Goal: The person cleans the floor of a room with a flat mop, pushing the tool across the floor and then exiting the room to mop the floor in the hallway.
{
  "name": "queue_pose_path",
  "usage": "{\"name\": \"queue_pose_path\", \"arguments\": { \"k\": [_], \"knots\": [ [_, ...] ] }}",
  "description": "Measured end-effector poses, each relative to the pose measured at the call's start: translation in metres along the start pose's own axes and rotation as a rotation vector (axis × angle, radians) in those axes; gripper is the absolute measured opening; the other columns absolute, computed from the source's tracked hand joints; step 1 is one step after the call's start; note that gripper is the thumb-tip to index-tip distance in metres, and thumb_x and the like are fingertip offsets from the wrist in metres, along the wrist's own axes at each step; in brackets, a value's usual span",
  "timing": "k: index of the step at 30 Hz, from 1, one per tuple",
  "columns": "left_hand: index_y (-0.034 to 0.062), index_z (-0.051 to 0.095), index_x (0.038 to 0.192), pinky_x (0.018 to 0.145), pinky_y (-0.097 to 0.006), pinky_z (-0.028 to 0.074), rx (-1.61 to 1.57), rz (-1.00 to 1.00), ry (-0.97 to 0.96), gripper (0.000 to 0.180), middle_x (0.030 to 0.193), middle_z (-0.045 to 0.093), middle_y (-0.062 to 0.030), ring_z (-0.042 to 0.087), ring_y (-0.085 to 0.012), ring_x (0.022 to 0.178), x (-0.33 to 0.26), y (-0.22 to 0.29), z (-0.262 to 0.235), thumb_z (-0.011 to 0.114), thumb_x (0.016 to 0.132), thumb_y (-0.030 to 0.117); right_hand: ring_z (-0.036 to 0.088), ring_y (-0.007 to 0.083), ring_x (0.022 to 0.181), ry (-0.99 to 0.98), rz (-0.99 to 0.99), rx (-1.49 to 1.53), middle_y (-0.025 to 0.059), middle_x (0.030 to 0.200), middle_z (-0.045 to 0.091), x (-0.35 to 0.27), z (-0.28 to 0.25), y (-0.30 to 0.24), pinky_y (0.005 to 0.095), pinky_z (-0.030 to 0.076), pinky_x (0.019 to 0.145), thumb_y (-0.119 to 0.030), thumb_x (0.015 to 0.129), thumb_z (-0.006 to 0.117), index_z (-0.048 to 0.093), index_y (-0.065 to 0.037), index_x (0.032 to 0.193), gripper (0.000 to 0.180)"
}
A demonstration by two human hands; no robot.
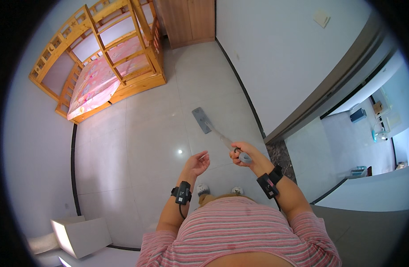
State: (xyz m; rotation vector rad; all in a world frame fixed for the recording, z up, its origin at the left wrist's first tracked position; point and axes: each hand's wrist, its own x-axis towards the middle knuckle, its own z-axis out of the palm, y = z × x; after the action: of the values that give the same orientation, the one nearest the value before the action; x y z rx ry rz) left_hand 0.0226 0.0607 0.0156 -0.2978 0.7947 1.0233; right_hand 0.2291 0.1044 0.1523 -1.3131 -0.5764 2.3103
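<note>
A flat mop (201, 120) has its grey rectangular head on the tiled floor ahead of me. Its pale pole runs back toward me, slanting to the right. My right hand (243, 154) is wrapped round the pole close to its grey top end. To the left of it, my left hand (198, 163) holds nothing; its fingers are stretched out and slightly curled, apart from the pole. Each forearm wears a black strapped device with a cable.
A wooden bunk bed (138, 84) with a ladder and pink bedding stands at the far left. Behind it is a wooden cabinet (186, 22). A wall borders the right, with a doorway threshold (280, 160) beside me. A white box-shaped piece (86, 236) stands at the lower left.
</note>
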Motion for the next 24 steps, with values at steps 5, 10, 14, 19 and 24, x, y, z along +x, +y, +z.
{"name": "queue_pose_path", "arguments": {
  "k": [5,10,14,19,24],
  "knots": [
    [-0.0014,0.048,0.091,0.057,-0.026,0.048,0.010,-0.022,0.012,0.018,0.069,0.051,-0.0069,0.053,-0.0141,0.060,0.004,-0.003,-0.002,0.040,0.079,0.009,0.040,0.0105,0.043,0.055,0.055,0.033,0.0030,0.055,0.046,-0.007,0.014,0.005,0.0199,0.032,0.038,-0.021,0.077,0.043,0.041,-0.009,0.056,0.024],
    [-0.0019,0.050,0.087,0.056,-0.025,0.048,0.002,-0.044,0.052,0.015,0.069,0.052,-0.0074,0.054,-0.0143,0.060,0.001,-0.013,-0.008,0.042,0.079,0.008,0.043,0.0118,0.045,-0.060,0.114,0.133,0.0048,0.055,0.047,0.024,-0.010,0.012,0.0216,0.033,0.038,-0.021,0.077,0.042,0.041,-0.008,0.062,0.019],
    [-0.0015,0.048,0.091,0.057,-0.026,0.048,-0.004,-0.043,0.075,0.018,0.069,0.051,-0.0070,0.053,-0.0143,0.061,-0.005,-0.016,-0.021,0.039,0.079,0.009,0.041,0.0118,0.044,-0.018,-0.017,0.191,0.0046,0.053,0.045,0.013,0.002,0.009,0.0211,0.034,0.038,-0.019,0.076,0.043,0.039,-0.007,0.065,0.017],
    [-0.0016,0.048,0.091,0.057,-0.026,0.048,-0.032,-0.065,0.054,0.018,0.069,0.052,-0.0071,0.053,-0.0144,0.061,-0.006,-0.022,-0.023,0.039,0.079,0.009,0.040,0.0118,0.043,0.052,-0.024,0.138,0.0044,0.053,0.044,0.044,-0.021,0.018,0.0210,0.035,0.040,-0.019,0.076,0.044,0.038,-0.007,0.064,0.017],
    [-0.0017,0.048,0.090,0.056,-0.026,0.047,-0.051,-0.082,0.073,0.017,0.067,0.052,-0.0069,0.053,-0.0143,0.060,-0.008,-0.027,-0.025,0.039,0.079,0.009,0.039,0.0108,0.043,0.100,0.044,0.106,0.0051,0.055,0.044,0.043,-0.025,0.037,0.0195,0.033,0.039,-0.017,0.075,0.047,0.037,-0.007,0.052,0.027]
  ]
}}
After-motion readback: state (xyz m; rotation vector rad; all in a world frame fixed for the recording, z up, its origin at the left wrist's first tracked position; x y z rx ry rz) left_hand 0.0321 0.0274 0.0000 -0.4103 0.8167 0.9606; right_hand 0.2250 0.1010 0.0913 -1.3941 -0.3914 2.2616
